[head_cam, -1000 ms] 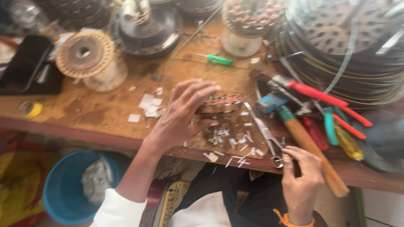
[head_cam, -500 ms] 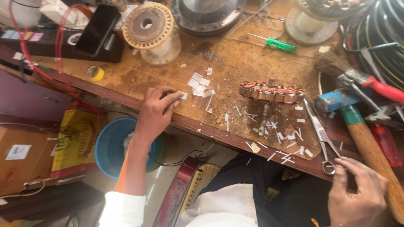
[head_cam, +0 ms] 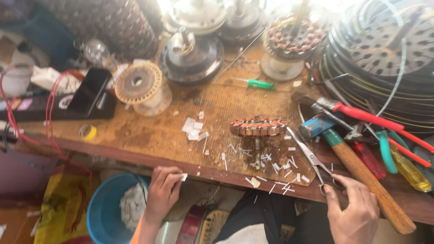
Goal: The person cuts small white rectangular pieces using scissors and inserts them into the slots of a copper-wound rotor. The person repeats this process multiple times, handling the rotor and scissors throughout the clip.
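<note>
While the left hand (head_cam: 163, 190) pinches a small white paper slip (head_cam: 184, 177) between thumb and fingertips, just off the front edge of the workbench (head_cam: 149, 135) and above a blue bucket (head_cam: 101, 212), more white slips (head_cam: 193, 130) lie in a loose heap farther back on the bench. At centre stands the copper-wound motor core (head_cam: 258, 127), its shaft pointing toward the person, ringed by cut paper trimmings (head_cam: 282, 168). To the right, scissors (head_cam: 311, 158) lie on the bench with their blades nearly shut; the right hand (head_cam: 352, 212) rests its fingertips at the handle loops, though whether any finger passes through a loop cannot be told. Judging by the many offcuts, slip cutting is well advanced; the held slip is not yet at the core.
</note>
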